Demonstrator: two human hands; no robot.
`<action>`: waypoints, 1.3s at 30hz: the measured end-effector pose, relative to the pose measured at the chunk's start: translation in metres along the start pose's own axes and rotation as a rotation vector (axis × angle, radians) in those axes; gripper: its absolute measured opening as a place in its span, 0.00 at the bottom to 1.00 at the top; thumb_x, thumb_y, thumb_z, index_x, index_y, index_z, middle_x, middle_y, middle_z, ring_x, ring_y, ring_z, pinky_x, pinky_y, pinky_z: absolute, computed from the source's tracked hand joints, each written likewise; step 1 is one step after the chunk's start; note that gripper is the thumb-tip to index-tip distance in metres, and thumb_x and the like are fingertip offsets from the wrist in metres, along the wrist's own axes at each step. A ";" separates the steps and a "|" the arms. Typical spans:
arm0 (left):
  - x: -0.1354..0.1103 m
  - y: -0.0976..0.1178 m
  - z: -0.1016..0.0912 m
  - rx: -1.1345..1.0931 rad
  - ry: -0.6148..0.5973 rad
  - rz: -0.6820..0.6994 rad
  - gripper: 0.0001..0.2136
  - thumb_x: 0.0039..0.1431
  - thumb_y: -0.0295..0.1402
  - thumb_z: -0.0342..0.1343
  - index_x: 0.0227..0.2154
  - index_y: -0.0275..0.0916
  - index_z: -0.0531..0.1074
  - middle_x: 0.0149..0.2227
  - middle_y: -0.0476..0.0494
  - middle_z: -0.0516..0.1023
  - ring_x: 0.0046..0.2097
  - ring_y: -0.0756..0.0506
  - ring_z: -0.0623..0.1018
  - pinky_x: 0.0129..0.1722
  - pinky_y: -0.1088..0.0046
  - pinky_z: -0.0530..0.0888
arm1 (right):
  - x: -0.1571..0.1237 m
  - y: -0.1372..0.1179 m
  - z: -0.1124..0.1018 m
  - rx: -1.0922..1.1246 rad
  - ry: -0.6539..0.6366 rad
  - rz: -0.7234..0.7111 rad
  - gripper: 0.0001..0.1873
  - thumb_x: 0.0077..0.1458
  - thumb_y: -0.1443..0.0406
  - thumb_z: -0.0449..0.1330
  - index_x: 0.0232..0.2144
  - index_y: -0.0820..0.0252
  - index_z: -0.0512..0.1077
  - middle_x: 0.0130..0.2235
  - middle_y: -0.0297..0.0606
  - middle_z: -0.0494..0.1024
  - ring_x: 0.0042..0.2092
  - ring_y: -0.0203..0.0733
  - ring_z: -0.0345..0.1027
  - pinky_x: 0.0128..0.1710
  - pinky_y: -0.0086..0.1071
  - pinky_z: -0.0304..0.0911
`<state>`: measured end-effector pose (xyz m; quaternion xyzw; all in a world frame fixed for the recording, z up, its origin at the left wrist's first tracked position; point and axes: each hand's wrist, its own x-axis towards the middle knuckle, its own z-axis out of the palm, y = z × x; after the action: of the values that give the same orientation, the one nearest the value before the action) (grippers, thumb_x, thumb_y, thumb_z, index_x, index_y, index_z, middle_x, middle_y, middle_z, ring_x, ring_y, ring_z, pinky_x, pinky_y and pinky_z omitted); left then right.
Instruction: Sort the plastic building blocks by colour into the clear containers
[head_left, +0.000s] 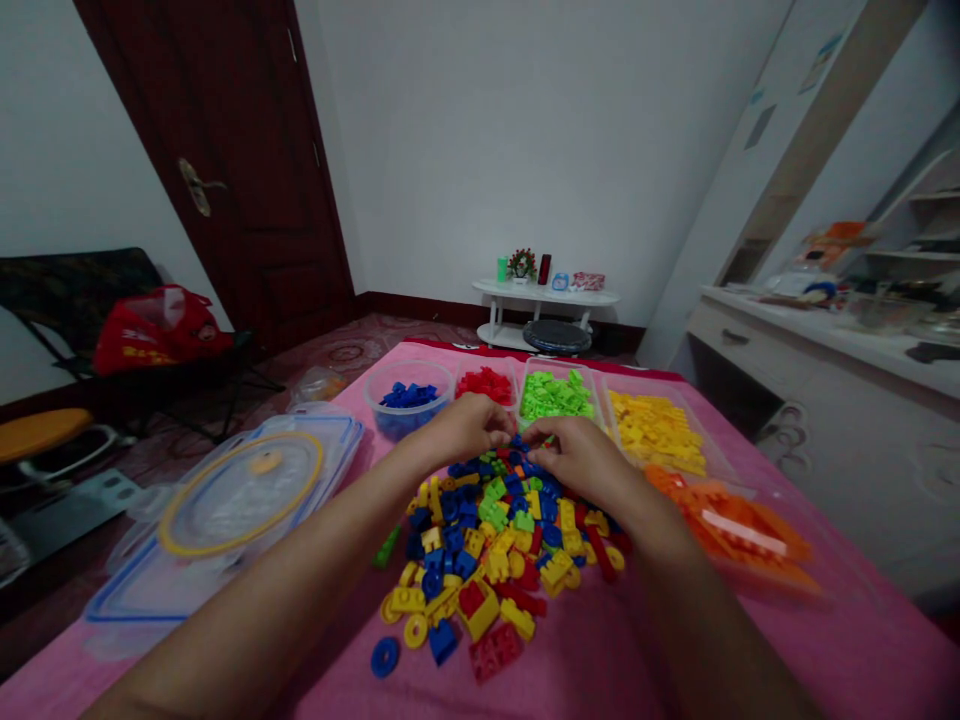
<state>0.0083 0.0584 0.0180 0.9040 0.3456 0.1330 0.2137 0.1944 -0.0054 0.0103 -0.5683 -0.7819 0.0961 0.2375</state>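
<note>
A heap of mixed toy building blocks (495,540) in yellow, blue, red and green lies in front of me on the pink cloth. Both hands are at its far edge, close together. My left hand (476,425) has its fingers curled inward, just in front of the tub of red pieces (487,384). My right hand (574,448) bends its fingers and thumb toward the left one, near the tub of green pieces (556,392). Small blue pieces show between the two hands. Whatever the fingertips pinch is too small or hidden to make out.
A round tub of blue pieces (409,400) stands at the back left. Yellow pieces (656,425) fill a tray on the right, with a container of orange pieces (739,530) nearer. Stacked clear lids (240,500) lie at the left. A white cabinet (840,420) stands beyond the right edge.
</note>
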 end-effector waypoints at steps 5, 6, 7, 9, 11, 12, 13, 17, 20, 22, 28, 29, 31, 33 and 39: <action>-0.009 -0.020 0.012 0.031 0.098 -0.141 0.10 0.50 0.30 0.53 0.34 0.38 0.77 0.30 0.47 0.79 0.31 0.50 0.74 0.28 0.79 0.65 | -0.003 -0.012 0.024 -0.097 -0.134 -0.041 0.15 0.43 0.67 0.63 0.38 0.52 0.76 0.37 0.35 0.79 0.37 0.41 0.71 0.34 0.30 0.60; -0.010 -0.024 0.014 0.044 0.109 -0.169 0.10 0.50 0.30 0.53 0.33 0.38 0.77 0.30 0.47 0.79 0.31 0.49 0.74 0.28 0.79 0.65 | -0.004 -0.013 0.029 -0.123 -0.154 -0.038 0.15 0.42 0.66 0.64 0.37 0.52 0.77 0.37 0.35 0.79 0.37 0.42 0.71 0.34 0.30 0.60; -0.012 -0.028 0.016 0.050 0.110 -0.190 0.09 0.50 0.30 0.53 0.32 0.38 0.77 0.29 0.47 0.79 0.31 0.49 0.74 0.28 0.79 0.65 | -0.004 -0.013 0.033 -0.144 -0.170 -0.033 0.14 0.42 0.66 0.65 0.36 0.52 0.77 0.36 0.35 0.79 0.36 0.42 0.71 0.33 0.29 0.59; -0.017 -0.034 0.017 0.015 0.072 -0.202 0.08 0.50 0.31 0.53 0.30 0.37 0.77 0.28 0.47 0.79 0.30 0.50 0.74 0.28 0.79 0.65 | -0.004 -0.013 0.037 -0.167 -0.187 -0.024 0.11 0.42 0.66 0.65 0.33 0.53 0.77 0.34 0.35 0.79 0.36 0.41 0.71 0.33 0.29 0.58; -0.024 -0.037 0.014 -0.064 -0.023 -0.194 0.09 0.50 0.34 0.55 0.28 0.35 0.77 0.27 0.47 0.78 0.29 0.50 0.73 0.27 0.80 0.65 | -0.003 -0.013 0.037 -0.176 -0.168 -0.004 0.09 0.43 0.67 0.63 0.31 0.53 0.77 0.33 0.34 0.79 0.35 0.40 0.71 0.32 0.28 0.57; -0.028 -0.036 0.011 -0.100 -0.090 -0.185 0.10 0.49 0.37 0.56 0.28 0.35 0.76 0.27 0.47 0.78 0.29 0.51 0.73 0.26 0.80 0.64 | -0.002 -0.013 0.035 -0.176 -0.152 0.007 0.08 0.44 0.67 0.62 0.31 0.53 0.77 0.32 0.34 0.79 0.35 0.40 0.71 0.31 0.28 0.57; -0.032 -0.035 0.007 -0.121 -0.163 -0.175 0.12 0.48 0.40 0.58 0.30 0.35 0.76 0.28 0.47 0.78 0.28 0.51 0.73 0.25 0.80 0.64 | -0.002 -0.012 0.033 -0.173 -0.134 0.019 0.07 0.46 0.67 0.61 0.30 0.53 0.77 0.31 0.34 0.79 0.34 0.40 0.71 0.30 0.28 0.56; -0.043 -0.021 -0.005 -0.022 -0.387 -0.136 0.27 0.34 0.45 0.66 0.40 0.40 0.74 0.33 0.49 0.78 0.29 0.51 0.72 0.24 0.80 0.63 | 0.000 -0.006 0.020 -0.153 -0.097 0.067 0.08 0.48 0.66 0.59 0.30 0.53 0.77 0.30 0.34 0.79 0.31 0.39 0.70 0.27 0.28 0.55; -0.044 -0.011 -0.004 0.061 -0.425 -0.109 0.27 0.32 0.46 0.67 0.40 0.43 0.74 0.32 0.51 0.77 0.28 0.51 0.71 0.23 0.80 0.61 | -0.003 -0.003 0.009 -0.158 -0.141 0.060 0.10 0.46 0.67 0.60 0.31 0.51 0.78 0.32 0.34 0.79 0.33 0.40 0.71 0.30 0.29 0.58; -0.043 -0.008 -0.001 0.065 -0.422 -0.077 0.22 0.34 0.46 0.66 0.36 0.43 0.75 0.29 0.52 0.76 0.27 0.52 0.70 0.22 0.79 0.60 | -0.006 -0.004 0.004 -0.172 -0.197 0.048 0.13 0.43 0.69 0.60 0.32 0.49 0.78 0.34 0.33 0.80 0.34 0.41 0.72 0.32 0.29 0.60; -0.042 -0.010 0.003 -0.037 -0.460 -0.081 0.18 0.37 0.46 0.66 0.29 0.40 0.76 0.25 0.53 0.76 0.26 0.52 0.70 0.22 0.79 0.61 | -0.011 -0.017 0.016 -0.268 -0.320 0.014 0.16 0.38 0.67 0.64 0.33 0.46 0.78 0.35 0.34 0.80 0.36 0.45 0.72 0.30 0.30 0.58; -0.042 -0.010 0.003 -0.056 -0.466 -0.090 0.18 0.36 0.46 0.66 0.28 0.40 0.76 0.25 0.53 0.76 0.26 0.52 0.70 0.22 0.80 0.61 | -0.011 -0.018 0.020 -0.280 -0.323 0.010 0.16 0.38 0.68 0.64 0.33 0.47 0.79 0.35 0.35 0.80 0.37 0.46 0.72 0.30 0.30 0.58; -0.042 -0.011 0.003 -0.087 -0.472 -0.110 0.17 0.37 0.47 0.66 0.26 0.39 0.75 0.24 0.52 0.75 0.25 0.53 0.69 0.22 0.80 0.61 | -0.011 -0.019 0.024 -0.289 -0.323 0.011 0.14 0.38 0.68 0.64 0.32 0.48 0.78 0.34 0.35 0.80 0.37 0.45 0.72 0.30 0.30 0.57; -0.041 -0.013 0.002 -0.110 -0.429 -0.138 0.18 0.38 0.48 0.64 0.24 0.37 0.74 0.22 0.52 0.73 0.23 0.54 0.67 0.21 0.80 0.60 | -0.010 -0.018 0.023 -0.273 -0.329 0.021 0.12 0.39 0.66 0.64 0.31 0.49 0.78 0.33 0.34 0.79 0.35 0.43 0.72 0.29 0.29 0.55; -0.034 -0.014 0.009 -0.420 -0.051 -0.159 0.25 0.48 0.56 0.53 0.19 0.34 0.66 0.16 0.53 0.61 0.19 0.55 0.61 0.18 0.79 0.54 | -0.007 -0.014 0.001 -0.182 -0.292 0.121 0.11 0.45 0.61 0.62 0.33 0.54 0.78 0.33 0.36 0.78 0.33 0.40 0.69 0.29 0.28 0.55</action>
<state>-0.0205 0.0420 0.0008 0.8126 0.3750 0.1617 0.4157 0.1839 -0.0167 0.0138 -0.6133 -0.7781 0.1206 0.0627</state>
